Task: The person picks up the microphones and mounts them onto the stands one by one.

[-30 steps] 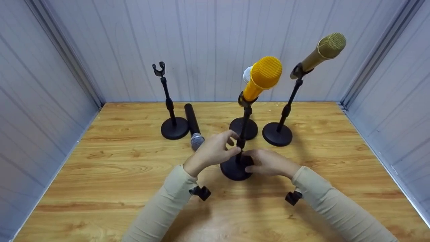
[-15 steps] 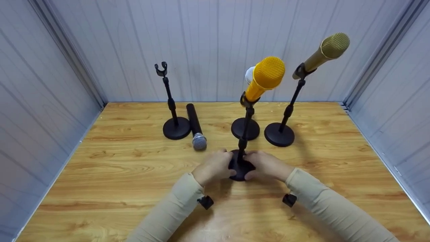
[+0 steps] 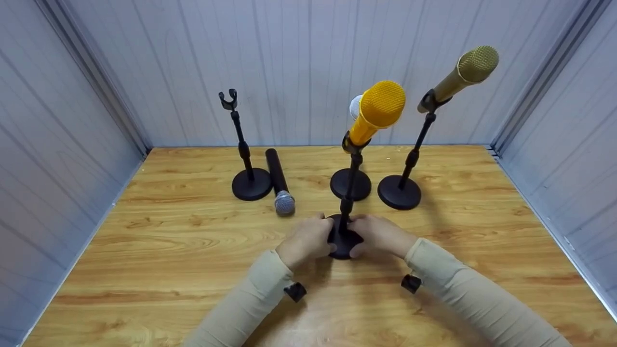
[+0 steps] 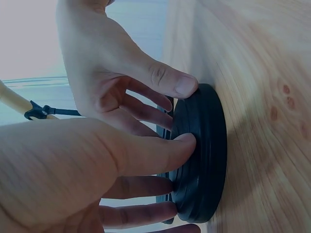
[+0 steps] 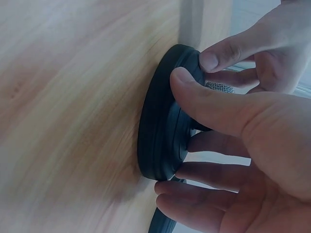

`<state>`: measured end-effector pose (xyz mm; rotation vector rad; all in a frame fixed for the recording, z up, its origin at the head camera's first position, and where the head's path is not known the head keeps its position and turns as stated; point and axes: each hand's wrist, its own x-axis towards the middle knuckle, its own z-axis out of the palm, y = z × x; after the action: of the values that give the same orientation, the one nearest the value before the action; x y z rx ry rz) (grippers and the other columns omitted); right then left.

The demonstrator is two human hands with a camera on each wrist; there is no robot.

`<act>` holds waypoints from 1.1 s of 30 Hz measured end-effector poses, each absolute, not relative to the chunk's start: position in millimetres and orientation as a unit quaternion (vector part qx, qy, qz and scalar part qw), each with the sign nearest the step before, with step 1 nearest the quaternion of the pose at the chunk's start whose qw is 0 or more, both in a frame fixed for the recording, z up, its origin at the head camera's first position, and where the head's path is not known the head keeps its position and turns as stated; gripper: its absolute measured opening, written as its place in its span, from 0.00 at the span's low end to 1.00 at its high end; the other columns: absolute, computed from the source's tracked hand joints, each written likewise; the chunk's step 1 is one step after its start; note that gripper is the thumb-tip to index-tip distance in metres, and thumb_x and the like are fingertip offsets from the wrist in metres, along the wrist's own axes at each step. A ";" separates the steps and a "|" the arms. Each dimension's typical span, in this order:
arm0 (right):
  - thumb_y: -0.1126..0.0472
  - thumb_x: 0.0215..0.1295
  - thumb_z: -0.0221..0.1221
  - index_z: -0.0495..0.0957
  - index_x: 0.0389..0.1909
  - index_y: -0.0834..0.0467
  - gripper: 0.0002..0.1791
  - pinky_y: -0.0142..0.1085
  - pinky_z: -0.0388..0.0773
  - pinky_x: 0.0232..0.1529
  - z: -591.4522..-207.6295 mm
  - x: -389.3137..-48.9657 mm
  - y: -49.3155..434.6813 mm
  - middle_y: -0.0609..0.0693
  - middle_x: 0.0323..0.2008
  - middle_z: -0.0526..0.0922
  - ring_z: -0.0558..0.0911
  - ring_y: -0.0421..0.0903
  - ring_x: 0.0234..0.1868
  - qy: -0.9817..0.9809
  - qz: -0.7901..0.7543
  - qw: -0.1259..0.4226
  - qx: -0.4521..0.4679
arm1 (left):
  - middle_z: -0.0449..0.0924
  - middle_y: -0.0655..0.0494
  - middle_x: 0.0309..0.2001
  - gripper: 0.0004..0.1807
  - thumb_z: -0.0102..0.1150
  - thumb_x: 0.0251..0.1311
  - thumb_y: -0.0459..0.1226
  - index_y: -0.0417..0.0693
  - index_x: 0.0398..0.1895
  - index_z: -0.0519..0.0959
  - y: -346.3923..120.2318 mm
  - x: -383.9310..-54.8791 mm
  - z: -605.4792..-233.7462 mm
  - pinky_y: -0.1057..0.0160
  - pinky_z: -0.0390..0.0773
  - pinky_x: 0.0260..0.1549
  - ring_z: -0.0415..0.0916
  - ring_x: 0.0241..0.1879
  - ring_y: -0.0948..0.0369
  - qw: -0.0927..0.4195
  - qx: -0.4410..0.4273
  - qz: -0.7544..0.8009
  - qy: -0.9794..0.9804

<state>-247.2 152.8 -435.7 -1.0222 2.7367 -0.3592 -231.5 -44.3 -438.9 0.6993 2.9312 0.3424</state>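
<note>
A yellow microphone [image 3: 383, 103] sits tilted in the clip of a black microphone stand [image 3: 343, 246], which stands upright on the table in front of me. My left hand [image 3: 308, 239] holds the left side of its round base. On the opposite side, my right hand [image 3: 382, 235] grips the same base. Both thumbs lie on the base's upper face in the left wrist view, with the left fingers [image 4: 141, 213] at its edge. In the right wrist view the right fingers [image 5: 209, 174] reach the base's edge. The base [image 5: 165, 131] appears flat on the wood.
Behind are a gold microphone [image 3: 465, 72] on its stand and a white microphone [image 3: 355, 107], mostly hidden by the yellow one. At left, a stand with a vacant clip [image 3: 228, 100] has a black microphone [image 3: 277, 178] lying beside it. Panel walls border the wooden table [image 3: 159, 270].
My left hand has come down from beside the stand's pole to the base. The right hand has shifted slightly left and taken hold of the base. The stand stays in place.
</note>
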 end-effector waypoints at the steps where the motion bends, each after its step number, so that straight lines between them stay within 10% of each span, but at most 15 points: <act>1: 0.55 0.53 0.76 0.85 0.44 0.60 0.20 0.52 0.79 0.51 -436.1 -247.6 152.7 0.59 0.54 0.83 0.83 0.57 0.50 0.925 -0.118 0.096 -0.347 | 0.79 0.47 0.46 0.23 0.74 0.58 0.47 0.43 0.51 0.82 -44.2 -231.6 -438.9 0.53 0.82 0.39 0.82 0.41 0.50 0.054 0.231 0.112 0.965; 33: 0.53 0.65 0.69 0.83 0.56 0.63 0.24 0.50 0.80 0.54 -434.9 -299.0 112.4 0.63 0.55 0.82 0.82 0.61 0.53 0.937 0.004 0.062 -0.343 | 0.75 0.52 0.65 0.19 0.59 0.71 0.45 0.51 0.61 0.80 -55.9 -279.0 -437.5 0.30 0.54 0.67 0.65 0.68 0.46 0.072 0.168 -0.025 0.983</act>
<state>-299.0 112.4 -434.9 -1.0379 2.8327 0.0122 -279.0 -55.9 -437.5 0.5063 2.9542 -0.0760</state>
